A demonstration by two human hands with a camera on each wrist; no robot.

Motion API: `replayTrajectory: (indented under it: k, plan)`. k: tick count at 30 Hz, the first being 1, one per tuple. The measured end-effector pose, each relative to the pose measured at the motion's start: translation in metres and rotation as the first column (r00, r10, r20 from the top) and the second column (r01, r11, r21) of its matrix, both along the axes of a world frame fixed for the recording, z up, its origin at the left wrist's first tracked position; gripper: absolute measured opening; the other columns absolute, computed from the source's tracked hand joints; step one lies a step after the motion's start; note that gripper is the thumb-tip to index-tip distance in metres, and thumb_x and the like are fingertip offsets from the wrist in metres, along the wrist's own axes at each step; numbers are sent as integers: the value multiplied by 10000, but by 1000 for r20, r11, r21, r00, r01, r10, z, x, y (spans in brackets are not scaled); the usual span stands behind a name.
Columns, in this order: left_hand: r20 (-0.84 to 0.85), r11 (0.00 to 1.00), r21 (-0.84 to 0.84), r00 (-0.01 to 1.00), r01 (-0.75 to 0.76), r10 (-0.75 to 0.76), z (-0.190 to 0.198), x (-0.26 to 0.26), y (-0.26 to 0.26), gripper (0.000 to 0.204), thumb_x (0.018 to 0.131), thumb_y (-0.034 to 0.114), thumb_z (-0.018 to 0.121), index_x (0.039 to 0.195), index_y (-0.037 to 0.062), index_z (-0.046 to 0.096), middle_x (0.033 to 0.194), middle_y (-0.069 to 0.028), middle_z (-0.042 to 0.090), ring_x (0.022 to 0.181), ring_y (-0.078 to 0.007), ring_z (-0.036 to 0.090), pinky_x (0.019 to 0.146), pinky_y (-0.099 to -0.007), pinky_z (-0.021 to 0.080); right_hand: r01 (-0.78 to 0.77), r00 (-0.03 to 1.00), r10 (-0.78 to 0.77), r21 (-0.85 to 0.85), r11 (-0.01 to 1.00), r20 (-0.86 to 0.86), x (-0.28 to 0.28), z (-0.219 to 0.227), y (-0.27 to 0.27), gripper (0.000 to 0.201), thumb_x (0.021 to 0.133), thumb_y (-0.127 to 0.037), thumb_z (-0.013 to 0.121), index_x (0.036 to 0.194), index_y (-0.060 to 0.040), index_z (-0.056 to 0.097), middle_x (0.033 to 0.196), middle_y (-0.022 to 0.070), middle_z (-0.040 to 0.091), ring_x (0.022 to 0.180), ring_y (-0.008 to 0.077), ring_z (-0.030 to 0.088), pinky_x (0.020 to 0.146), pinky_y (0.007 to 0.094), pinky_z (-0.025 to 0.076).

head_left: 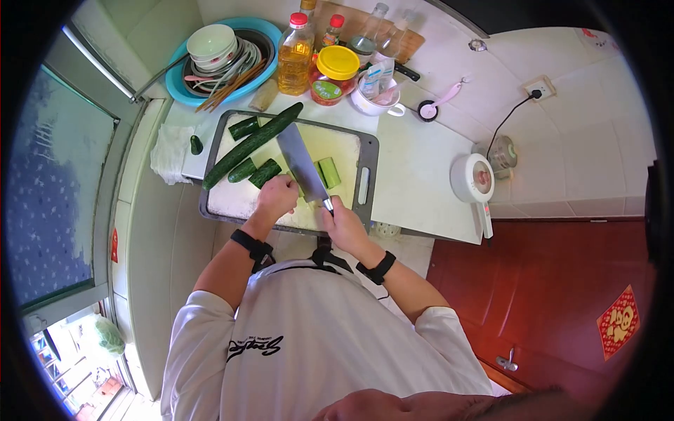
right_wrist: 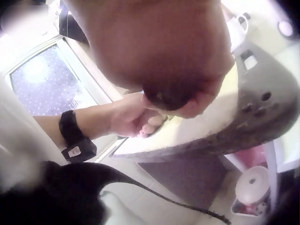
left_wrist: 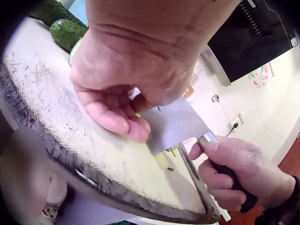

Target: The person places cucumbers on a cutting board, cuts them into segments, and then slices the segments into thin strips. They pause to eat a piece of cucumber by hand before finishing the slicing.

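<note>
The right hand (head_left: pixel 345 223) grips the black handle of a kitchen knife (head_left: pixel 302 160), whose broad blade stands over the cutting board (head_left: pixel 349 144). Close against the blade, the left hand (head_left: pixel 279 195) curls its fingers around a cut cucumber piece, mostly hidden; a pale green edge shows by the fingertips in the left wrist view. Right of the blade lie pale cut cucumber pieces (head_left: pixel 328 172). A long whole cucumber (head_left: pixel 253 146) lies slantwise across the board's left part. Around it are dark green cucumber chunks (head_left: pixel 265 173). In the right wrist view the right hand (right_wrist: pixel 187 89) hides the knife.
Behind the board stand a blue basin (head_left: pixel 175 88) of bowls and chopsticks, an oil bottle (head_left: pixel 295 59), a yellow-lidded jar (head_left: pixel 337 67) and a white cup (head_left: pixel 375 104). A cucumber end (head_left: pixel 196 145) lies by a plastic bag (head_left: pixel 170 154). A white pot (head_left: pixel 469 177) stands right.
</note>
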State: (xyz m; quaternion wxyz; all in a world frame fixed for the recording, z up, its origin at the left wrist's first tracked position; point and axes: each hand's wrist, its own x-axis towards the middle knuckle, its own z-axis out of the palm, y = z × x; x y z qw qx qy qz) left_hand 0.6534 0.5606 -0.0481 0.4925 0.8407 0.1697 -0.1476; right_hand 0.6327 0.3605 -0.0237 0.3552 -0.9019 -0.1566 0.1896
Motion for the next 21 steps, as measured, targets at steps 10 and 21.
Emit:
replayTrajectory:
  k: [10, 21]
  plan:
    - [-60, 984, 175, 998, 25, -14, 6, -1, -6, 320, 921, 285, 488, 819, 42, 670, 609, -117, 668, 577, -253, 694, 697, -398, 558, -38, 996, 39, -21, 999, 80, -17, 22, -21, 256, 970, -250, 538, 1062, -34, 437, 729, 241, 629, 685, 449, 627, 592, 532, 474]
    - [-31, 969, 242, 999, 42, -35, 2, 0, -7, 286, 906, 269, 484, 865, 64, 679, 639, -124, 680, 626, -267, 700, 723, -408, 555, -96, 993, 104, -135, 986, 55, -24, 30, -6, 223, 978, -220, 530, 1078, -48, 430, 707, 236, 616, 660, 447, 615, 573, 528, 463]
